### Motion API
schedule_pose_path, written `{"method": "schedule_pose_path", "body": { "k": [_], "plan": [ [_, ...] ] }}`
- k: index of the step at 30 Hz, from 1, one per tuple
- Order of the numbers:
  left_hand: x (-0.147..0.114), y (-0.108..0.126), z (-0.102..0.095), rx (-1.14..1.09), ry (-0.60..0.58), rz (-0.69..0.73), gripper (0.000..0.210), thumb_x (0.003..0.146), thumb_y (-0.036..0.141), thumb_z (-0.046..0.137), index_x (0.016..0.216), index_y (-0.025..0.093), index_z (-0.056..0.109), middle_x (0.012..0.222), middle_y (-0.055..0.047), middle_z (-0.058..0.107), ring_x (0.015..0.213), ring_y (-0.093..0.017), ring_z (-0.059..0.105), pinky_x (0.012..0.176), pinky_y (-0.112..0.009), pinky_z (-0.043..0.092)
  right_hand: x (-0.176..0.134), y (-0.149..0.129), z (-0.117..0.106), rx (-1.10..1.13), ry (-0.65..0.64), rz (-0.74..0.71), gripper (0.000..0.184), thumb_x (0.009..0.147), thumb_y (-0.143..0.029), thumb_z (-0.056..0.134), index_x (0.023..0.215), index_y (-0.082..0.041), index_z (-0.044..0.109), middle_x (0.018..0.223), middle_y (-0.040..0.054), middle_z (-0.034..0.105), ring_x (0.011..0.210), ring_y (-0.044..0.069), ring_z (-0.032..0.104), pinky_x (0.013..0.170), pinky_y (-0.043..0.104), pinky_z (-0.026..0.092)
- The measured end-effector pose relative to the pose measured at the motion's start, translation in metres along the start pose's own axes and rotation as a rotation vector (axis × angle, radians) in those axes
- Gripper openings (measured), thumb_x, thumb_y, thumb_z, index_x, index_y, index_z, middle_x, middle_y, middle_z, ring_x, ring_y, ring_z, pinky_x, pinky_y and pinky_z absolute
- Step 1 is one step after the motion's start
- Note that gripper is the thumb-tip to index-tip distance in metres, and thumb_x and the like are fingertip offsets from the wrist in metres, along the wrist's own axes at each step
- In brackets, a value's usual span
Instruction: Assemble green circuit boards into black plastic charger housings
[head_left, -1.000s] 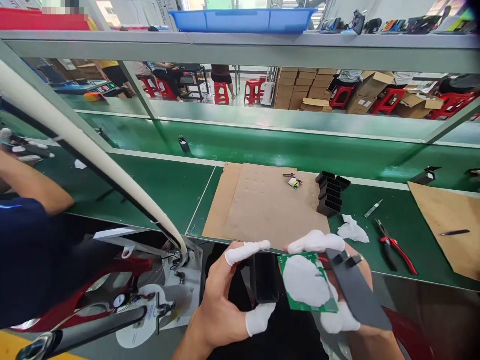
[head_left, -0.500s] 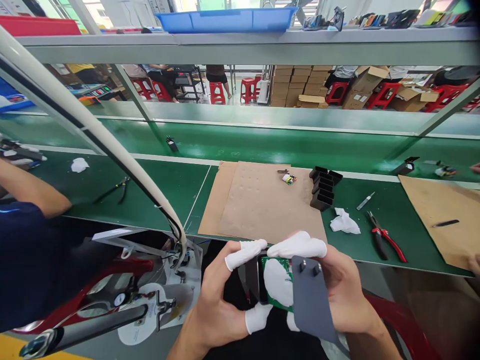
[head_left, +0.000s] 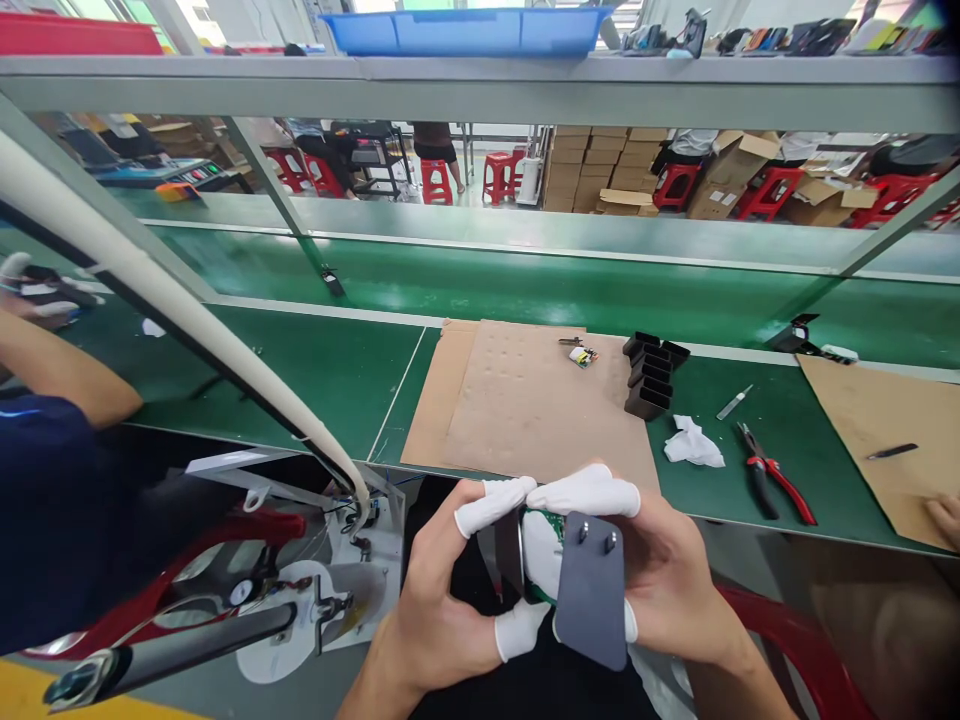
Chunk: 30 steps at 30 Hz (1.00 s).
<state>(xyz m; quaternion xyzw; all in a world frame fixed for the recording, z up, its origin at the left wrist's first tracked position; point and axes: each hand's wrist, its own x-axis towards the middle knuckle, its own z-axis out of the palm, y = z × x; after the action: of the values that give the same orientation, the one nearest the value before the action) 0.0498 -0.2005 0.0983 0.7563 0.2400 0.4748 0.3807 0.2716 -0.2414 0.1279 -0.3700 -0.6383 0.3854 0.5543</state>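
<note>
At lower centre, black case (head_left: 509,552) is clamped by left hand (head_left: 448,595), circuit board (head_left: 554,523) by right hand (head_left: 667,570), seemingly for alignment.

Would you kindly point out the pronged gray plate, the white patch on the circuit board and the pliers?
Gray plate (head_left: 592,600), head view: its flat face.
White patch (head_left: 541,554), head view: its exposed middle.
Pliers (head_left: 763,466), head view: the pivot.

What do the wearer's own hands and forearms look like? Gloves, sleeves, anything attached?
No full gloves. The left hand and right hand wear plain white finger covers, smooth and tube-shaped, over thumb and some fingers; backs of the hands are bare. Visible parts of the forearms show no sleeves, watch or cables.
</note>
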Motion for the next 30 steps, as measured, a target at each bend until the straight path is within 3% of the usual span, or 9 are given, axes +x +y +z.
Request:
{"method": "schedule_pose_path", "body": {
  "k": [8,16,22,27,30],
  "plan": [
    [-0.001,-0.005,-0.004,-0.023,0.008,-0.011,0.093,0.069,0.008,0.088,0.154,0.031,0.059,0.134,-0.009,0.068,0.118,-0.028,0.071,0.100,-0.038,0.063,0.001,0.003,0.003,-0.045,-0.038,0.019,0.066,0.080,-0.016,0.093,0.139,-0.037,0.071,0.107,0.0065,0.076,0.096,0.030,0.073,0.078,0.043,0.061],
    [-0.005,-0.011,-0.003,-0.040,0.027,-0.028,0.087,0.069,0.008,0.084,0.151,0.028,0.061,0.128,-0.010,0.066,0.113,-0.028,0.070,0.096,-0.040,0.064,0.006,0.003,0.007,-0.081,-0.054,0.050,0.066,0.076,-0.017,0.098,0.133,-0.037,0.071,0.126,0.0077,0.071,0.110,0.030,0.069,0.092,0.044,0.062],
    [-0.005,-0.012,0.000,-0.017,0.062,-0.059,0.082,0.069,0.007,0.079,0.146,0.027,0.063,0.123,-0.011,0.064,0.107,-0.028,0.070,0.088,-0.040,0.065,0.007,0.003,0.009,-0.114,-0.075,0.125,0.058,0.080,-0.014,0.091,0.130,-0.035,0.069,0.119,0.0060,0.070,0.102,0.028,0.069,0.086,0.042,0.061],
    [-0.005,-0.017,0.003,-0.015,0.083,-0.066,0.080,0.068,0.007,0.079,0.144,0.029,0.064,0.119,-0.009,0.064,0.104,-0.025,0.069,0.087,-0.038,0.064,0.007,0.007,0.011,-0.204,-0.080,0.145,0.059,0.083,-0.026,0.093,0.136,-0.036,0.069,0.131,0.0093,0.066,0.118,0.031,0.067,0.098,0.046,0.062],
    [-0.010,-0.023,0.010,-0.168,0.109,-0.147,0.073,0.071,0.018,0.089,0.140,0.029,0.067,0.115,-0.008,0.066,0.099,-0.024,0.070,0.084,-0.035,0.065,0.007,0.011,0.012,-0.209,-0.064,0.140,0.066,0.080,-0.039,0.098,0.138,-0.036,0.068,0.134,0.0102,0.065,0.122,0.032,0.066,0.102,0.046,0.062]
  ]
}}
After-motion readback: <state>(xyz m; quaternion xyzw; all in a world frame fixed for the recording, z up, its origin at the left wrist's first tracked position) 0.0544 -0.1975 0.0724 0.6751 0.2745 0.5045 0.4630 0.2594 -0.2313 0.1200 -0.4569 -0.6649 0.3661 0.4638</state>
